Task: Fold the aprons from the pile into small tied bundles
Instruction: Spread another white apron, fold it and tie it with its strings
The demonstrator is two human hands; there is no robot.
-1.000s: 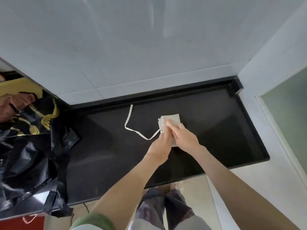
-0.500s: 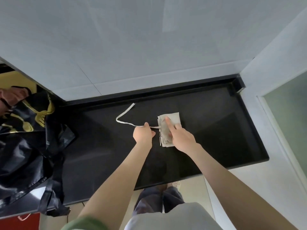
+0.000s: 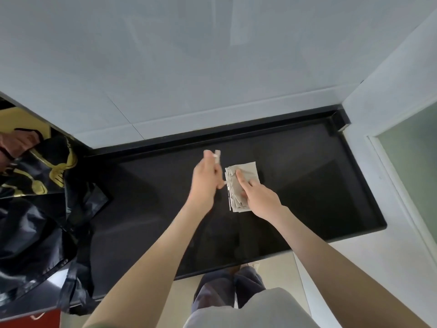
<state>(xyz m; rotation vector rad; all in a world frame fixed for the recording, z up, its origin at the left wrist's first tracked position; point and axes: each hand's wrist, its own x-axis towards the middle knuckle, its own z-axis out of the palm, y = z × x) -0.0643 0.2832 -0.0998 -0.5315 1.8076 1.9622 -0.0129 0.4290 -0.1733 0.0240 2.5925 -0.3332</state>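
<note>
At nine o'clock on the black tabletop (image 3: pixel 307 185) lies a pile of black aprons (image 3: pixel 35 209), crumpled and glossy, with gold printing on the upper folds. One of its edges hangs over the near side of the tabletop.

Toward the middle, the left hand (image 3: pixel 204 183) is raised just at nine o'clock of the folded beige apron (image 3: pixel 246 172). Its fingers (image 3: pixel 207 157) are curled tight round the pale tie (image 3: pixel 218 154). A short end of the tie sticks out of the top of the fist toward twelve o'clock. The hand is motion-blurred, so I cannot tell how the tie runs below it.

The folded beige apron sits flat on the tabletop as a small layered rectangle. The right hand (image 3: pixel 259 198) comes in from five o'clock and rests on it. Its index finger (image 3: pixel 240 177) is straight and presses down on the layers.

Behind the tabletop, at twelve o'clock, rises a pale tiled wall (image 3: pixel 212 67).
</note>
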